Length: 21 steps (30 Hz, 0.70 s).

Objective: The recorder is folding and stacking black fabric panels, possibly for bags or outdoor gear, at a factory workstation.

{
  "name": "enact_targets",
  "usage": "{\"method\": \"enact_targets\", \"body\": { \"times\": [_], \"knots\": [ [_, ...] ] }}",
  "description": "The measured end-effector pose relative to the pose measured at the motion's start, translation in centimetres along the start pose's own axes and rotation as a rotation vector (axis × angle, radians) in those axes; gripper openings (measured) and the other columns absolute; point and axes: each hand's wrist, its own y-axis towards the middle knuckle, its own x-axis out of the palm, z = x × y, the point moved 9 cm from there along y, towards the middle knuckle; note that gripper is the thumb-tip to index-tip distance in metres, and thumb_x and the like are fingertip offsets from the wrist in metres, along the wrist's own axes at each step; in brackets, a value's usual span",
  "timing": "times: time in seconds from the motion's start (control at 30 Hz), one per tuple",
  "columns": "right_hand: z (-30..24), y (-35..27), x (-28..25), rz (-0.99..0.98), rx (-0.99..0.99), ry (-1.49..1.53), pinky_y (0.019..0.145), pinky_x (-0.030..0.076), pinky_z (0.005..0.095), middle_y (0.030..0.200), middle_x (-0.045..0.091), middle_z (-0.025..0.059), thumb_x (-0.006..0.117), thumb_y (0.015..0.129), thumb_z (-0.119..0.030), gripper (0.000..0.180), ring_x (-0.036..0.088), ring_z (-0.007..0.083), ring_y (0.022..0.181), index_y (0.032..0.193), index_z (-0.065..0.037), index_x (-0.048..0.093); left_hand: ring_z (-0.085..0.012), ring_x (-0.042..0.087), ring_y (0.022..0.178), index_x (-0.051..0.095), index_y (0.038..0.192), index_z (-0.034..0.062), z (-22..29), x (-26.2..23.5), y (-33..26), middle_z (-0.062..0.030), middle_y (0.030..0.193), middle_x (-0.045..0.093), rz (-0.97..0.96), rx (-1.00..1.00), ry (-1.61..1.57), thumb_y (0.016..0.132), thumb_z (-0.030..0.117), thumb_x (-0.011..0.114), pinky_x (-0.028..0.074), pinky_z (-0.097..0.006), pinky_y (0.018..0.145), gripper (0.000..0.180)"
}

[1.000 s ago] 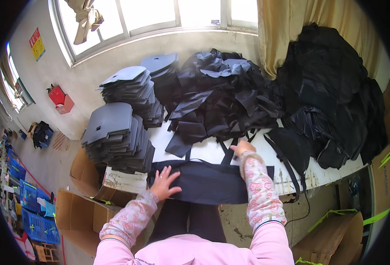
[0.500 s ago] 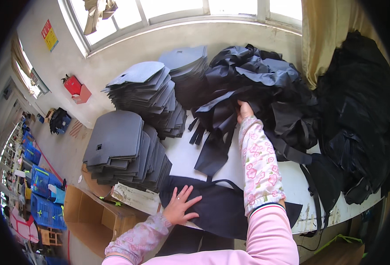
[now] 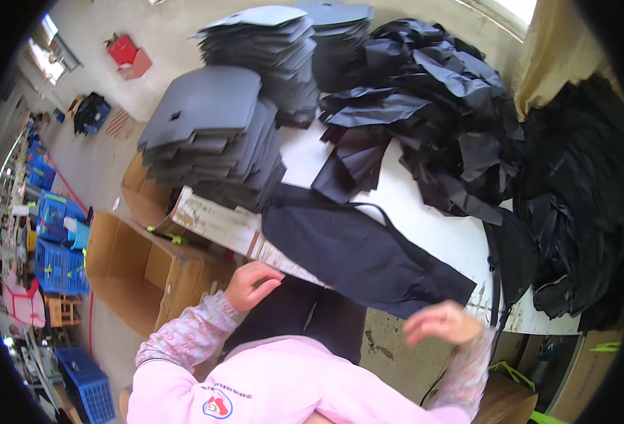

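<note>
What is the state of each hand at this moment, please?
Left hand: loosely open, nothing visible in it.
Right hand: blurred, near the black fabric piece; cannot tell whether open or closed.

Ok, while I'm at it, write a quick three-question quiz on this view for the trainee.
1. How many stacks of grey panels stand on the white table?
2. True or false: the dark fabric piece is bunched up inside a cardboard box.
3. Which hand is nearer the grey panels?

Key:
1. Three.
2. False; it lies spread along the table's near edge.
3. The left hand.
</note>
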Motion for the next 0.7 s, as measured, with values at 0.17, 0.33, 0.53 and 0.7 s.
{"method": "enact_targets", "body": {
  "times": [0.17, 0.33, 0.53, 0.7],
  "knots": [
    [33.2, 2.4, 8.1, 0.442, 0.429, 0.584, 0.079, 0.058, 0.0374, 0.097, 0.071, 0.016, 0.043, 0.105, -0.034, 0.039, 0.072, 0.0269, 0.088, 0.114, 0.0, 0.061, -0.01, 0.055, 0.066, 0.069, 0.094, 0.0019, -18.1, 2.0, -23.7, -0.0015, 0.072, 0.063, 0.291, -0.831, -0.142, 0.095, 0.027, 0.064, 0.046, -0.028, 0.062, 0.026],
    [53.3, 8.6, 15.9, 0.289, 0.399, -0.54, 0.085, 0.056, 0.033, 0.11, 0.07, 0.0127, 0.044, 0.103, -0.028, 0.038, 0.069, 0.0204, 0.096, 0.12, 0.001, 0.063, -0.0221, 0.063, 0.112, 0.068, 0.12, 0.0026, -23.4, 9.6, -33.5, -0.0129, 0.126, 0.066, -0.307, -1.639, -0.26, 0.088, 0.072, 0.052, 0.045, -0.033, 0.101, 0.078],
    [48.5, 14.0, 8.7, 0.183, 0.452, -0.494, 0.089, 0.054, 0.0337, 0.113, 0.069, 0.0116, 0.046, 0.102, -0.028, 0.037, 0.067, 0.0205, 0.101, 0.122, -0.001, 0.062, -0.0197, 0.07, 0.088, 0.071, 0.108, 0.0078, -28.4, 10.0, -35.2, -0.0104, 0.105, 0.074, -0.213, -1.674, 0.107, 0.088, 0.06, 0.061, 0.054, -0.036, 0.085, 0.057],
    [42.2, 19.3, 3.7, 0.035, 0.443, -0.462, 0.092, 0.052, 0.0342, 0.116, 0.069, 0.0108, 0.049, 0.102, -0.028, 0.037, 0.066, 0.0206, 0.105, 0.124, -0.002, 0.062, -0.0219, 0.069, 0.089, 0.073, 0.106, 0.0098, -30.5, 10.8, -42.4, -0.0129, 0.108, 0.072, -0.236, -1.699, -0.374, 0.094, 0.057, 0.053, 0.052, -0.037, 0.082, 0.053]
  ]
}}
